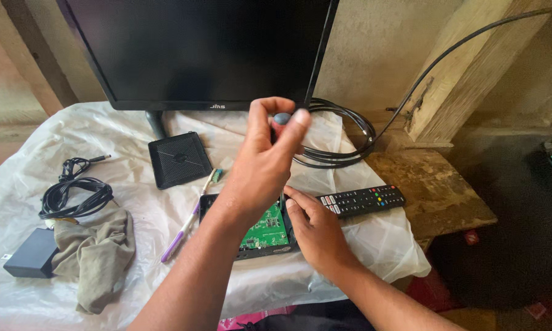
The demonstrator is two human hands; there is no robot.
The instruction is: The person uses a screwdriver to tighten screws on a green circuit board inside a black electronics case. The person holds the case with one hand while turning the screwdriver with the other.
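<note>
Left hand [265,160] pinching a dark round-topped screwdriver handle [282,119] upright over the opened black set-top box [254,236], green circuit board [265,228] exposed. Right hand [315,230] steadying the box's right edge, fingers curled. Black square lid [179,159] already off, up left.

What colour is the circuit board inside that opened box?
Green: the circuit board in the open black box shows clearest in the head view, between both hands.
</note>
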